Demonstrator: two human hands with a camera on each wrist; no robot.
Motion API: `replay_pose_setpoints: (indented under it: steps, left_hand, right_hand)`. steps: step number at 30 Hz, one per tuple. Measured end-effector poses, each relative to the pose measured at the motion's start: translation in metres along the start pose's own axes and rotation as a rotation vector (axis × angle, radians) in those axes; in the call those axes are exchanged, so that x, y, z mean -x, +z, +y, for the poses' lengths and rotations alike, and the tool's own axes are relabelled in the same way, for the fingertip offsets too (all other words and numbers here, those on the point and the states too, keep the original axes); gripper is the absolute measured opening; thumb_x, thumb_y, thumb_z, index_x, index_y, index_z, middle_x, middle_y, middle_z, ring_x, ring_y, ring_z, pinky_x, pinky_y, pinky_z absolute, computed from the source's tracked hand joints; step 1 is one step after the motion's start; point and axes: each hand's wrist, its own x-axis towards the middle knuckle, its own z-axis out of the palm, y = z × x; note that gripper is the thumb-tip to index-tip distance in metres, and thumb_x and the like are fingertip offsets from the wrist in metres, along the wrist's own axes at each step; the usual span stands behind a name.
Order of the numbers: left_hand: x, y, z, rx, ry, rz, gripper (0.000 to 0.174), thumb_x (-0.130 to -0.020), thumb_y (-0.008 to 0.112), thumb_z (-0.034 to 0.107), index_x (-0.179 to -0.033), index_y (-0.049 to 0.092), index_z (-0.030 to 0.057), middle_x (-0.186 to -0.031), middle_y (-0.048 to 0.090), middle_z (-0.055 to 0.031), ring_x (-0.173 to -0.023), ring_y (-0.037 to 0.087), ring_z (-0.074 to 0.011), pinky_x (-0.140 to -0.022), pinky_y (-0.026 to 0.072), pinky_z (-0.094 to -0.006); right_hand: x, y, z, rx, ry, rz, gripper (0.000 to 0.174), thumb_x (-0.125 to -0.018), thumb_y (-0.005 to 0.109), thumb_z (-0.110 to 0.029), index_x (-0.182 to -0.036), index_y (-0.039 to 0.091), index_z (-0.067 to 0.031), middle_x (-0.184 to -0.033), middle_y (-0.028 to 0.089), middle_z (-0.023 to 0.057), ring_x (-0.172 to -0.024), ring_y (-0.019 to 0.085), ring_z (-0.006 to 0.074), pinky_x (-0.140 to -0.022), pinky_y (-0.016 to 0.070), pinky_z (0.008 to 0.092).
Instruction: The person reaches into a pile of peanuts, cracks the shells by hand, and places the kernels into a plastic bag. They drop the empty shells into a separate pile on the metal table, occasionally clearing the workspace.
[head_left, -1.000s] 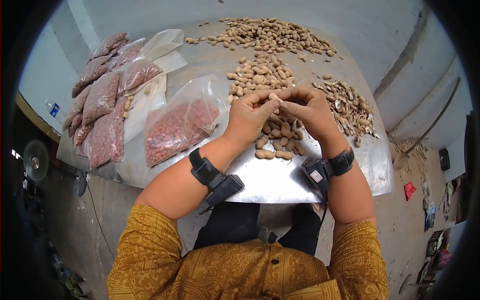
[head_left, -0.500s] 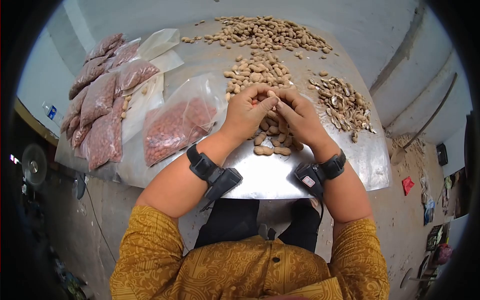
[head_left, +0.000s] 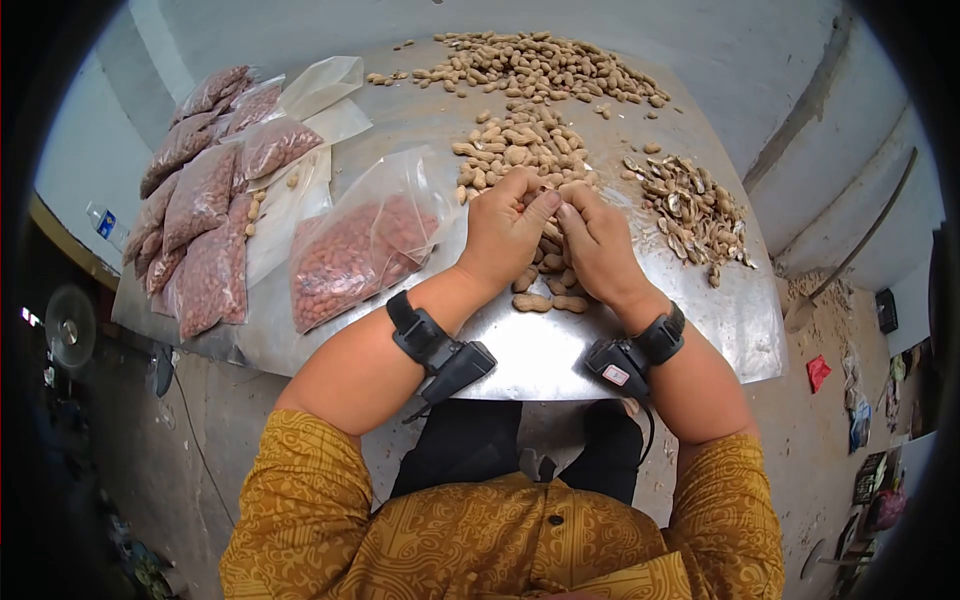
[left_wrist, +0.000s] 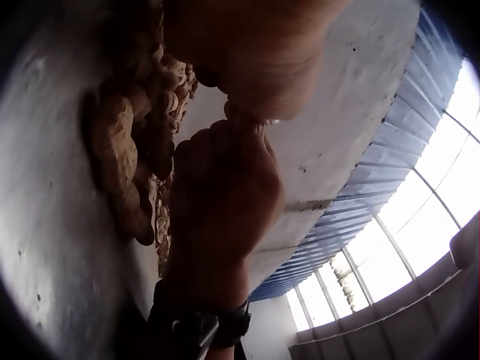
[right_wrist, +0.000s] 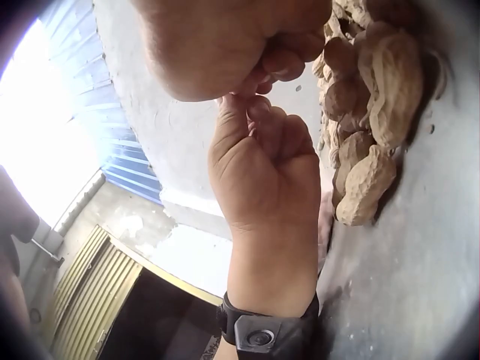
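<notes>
In the head view my left hand (head_left: 505, 232) and right hand (head_left: 602, 248) meet fingertip to fingertip over a pile of unshelled peanuts (head_left: 522, 145). Thumbs and bent forefingers of both hands pinch a peanut, which the fingers almost wholly hide. The right wrist view shows the left hand (right_wrist: 266, 169) with its thumb tip against the right hand's fingers, and reddish bits between them. Several peanuts (head_left: 550, 302) lie on the metal table just below the hands. A clear bag of red peanut kernels (head_left: 350, 255) stands open left of the left hand.
Broken peanut shells (head_left: 690, 210) are heaped right of the hands. A larger heap of peanuts (head_left: 545, 68) spreads along the table's back. Filled kernel bags (head_left: 200, 200) are stacked at the left, beside flat empty bags (head_left: 322, 88). The metal table's front edge (head_left: 540, 398) is near the body.
A pale peanut showed between the thumbs earlier; now the fingers cover it. The right hand has turned and drawn in, its fingertips closer to the left hand's.
</notes>
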Motion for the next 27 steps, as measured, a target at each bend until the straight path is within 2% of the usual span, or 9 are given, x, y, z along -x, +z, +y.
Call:
replay_pose_setpoints:
  steps: [1,3,6,10,12,15,22,24,27]
  left_hand:
    - [0.000,0.000,-0.001,0.023,-0.014,-0.008,0.016,-0.087,0.061,0.018,-0.088,0.056,0.0033,-0.068,0.052,0.0038,-0.061,0.044,-0.0024,-0.054,0.0368,-0.0178]
    - [-0.001,0.001,-0.005,0.068,-0.040,-0.023,0.015,-0.088,0.060,0.018,-0.089,0.055,0.0036,-0.068,0.052,0.0037,-0.061,0.044,-0.0024,-0.054,0.0370,-0.0180]
    - [0.000,0.007,-0.009,0.176,-0.095,0.009,0.018,-0.086,0.061,0.018,-0.086,0.056,0.0011,-0.069,0.059,-0.0049,-0.062,0.053,-0.0096,-0.056,0.0441,-0.0243]
    - [0.000,0.012,-0.011,0.327,-0.123,-0.020,0.013,-0.091,0.055,0.015,-0.097,0.054,0.0037,-0.079,0.056,-0.0002,-0.062,0.048,-0.0034,-0.053,0.0382,-0.0169]
    - [0.001,0.013,-0.005,0.447,-0.151,-0.017,0.013,-0.092,0.053,0.015,-0.098,0.054,0.0032,-0.080,0.057,-0.0014,-0.058,0.047,-0.0040,-0.050,0.0371,-0.0165]
    - [0.001,0.008,0.011,0.749,-0.356,-0.046,0.013,-0.094,0.049,0.014,-0.099,0.054,0.0024,-0.077,0.056,-0.0025,-0.050,0.042,-0.0046,-0.045,0.0335,-0.0165]
    - [-0.005,0.003,-0.007,0.962,-0.511,-0.147,0.023,-0.097,0.037,0.018,-0.093,0.053,0.0030,-0.067,0.050,-0.0018,-0.043,0.034,-0.0058,-0.040,0.0278,-0.0192]
    - [-0.005,0.001,-0.008,1.041,-0.535,-0.200,0.026,-0.097,0.035,0.020,-0.091,0.053,0.0036,-0.065,0.048,-0.0013,-0.043,0.033,-0.0062,-0.040,0.0272,-0.0199]
    - [-0.004,0.002,-0.011,1.133,-0.585,-0.149,0.025,-0.096,0.036,0.021,-0.089,0.053,0.0041,-0.065,0.047,-0.0009,-0.043,0.032,-0.0063,-0.040,0.0270,-0.0199]
  right_hand:
    - [0.000,0.000,-0.001,-0.007,0.002,0.007,0.017,-0.087,0.048,-0.012,-0.094,0.055,0.0012,-0.079,0.059,0.0209,-0.076,0.058,0.0355,-0.067,0.0443,0.0404]
    - [-0.001,0.003,0.006,-0.104,0.039,0.016,0.016,-0.088,0.048,-0.012,-0.091,0.055,0.0014,-0.073,0.058,0.0172,-0.066,0.057,0.0287,-0.061,0.0439,0.0370]
    - [-0.002,0.004,0.013,-0.374,0.190,-0.016,0.016,-0.090,0.047,-0.014,-0.085,0.054,-0.0001,-0.066,0.054,0.0085,-0.054,0.051,0.0163,-0.050,0.0402,0.0292]
    - [-0.002,0.004,0.008,-0.839,0.396,-0.011,0.019,-0.093,0.045,-0.017,-0.080,0.053,-0.0042,-0.062,0.046,-0.0025,-0.047,0.043,0.0035,-0.041,0.0322,0.0186]
    - [-0.002,0.004,0.010,-0.861,0.364,-0.001,0.020,-0.093,0.045,-0.019,-0.081,0.053,-0.0048,-0.062,0.046,-0.0034,-0.048,0.043,0.0034,-0.041,0.0326,0.0176]
    - [-0.003,0.003,0.008,-0.856,0.336,0.017,0.017,-0.093,0.047,-0.018,-0.086,0.054,-0.0038,-0.064,0.049,-0.0033,-0.050,0.045,0.0035,-0.043,0.0355,0.0175]
    - [-0.006,0.000,0.008,-0.539,0.096,-0.038,0.016,-0.089,0.054,-0.008,-0.104,0.057,-0.0019,-0.077,0.060,0.0018,-0.060,0.053,0.0054,-0.053,0.0436,0.0183]
    - [-0.005,0.000,0.005,-0.487,0.040,-0.046,0.017,-0.088,0.055,-0.008,-0.105,0.057,-0.0021,-0.079,0.062,0.0034,-0.064,0.056,0.0075,-0.056,0.0451,0.0197]
    - [-0.007,0.001,0.011,-0.387,-0.047,-0.027,0.020,-0.086,0.057,-0.007,-0.105,0.058,-0.0018,-0.082,0.063,0.0059,-0.068,0.058,0.0113,-0.062,0.0471,0.0224]
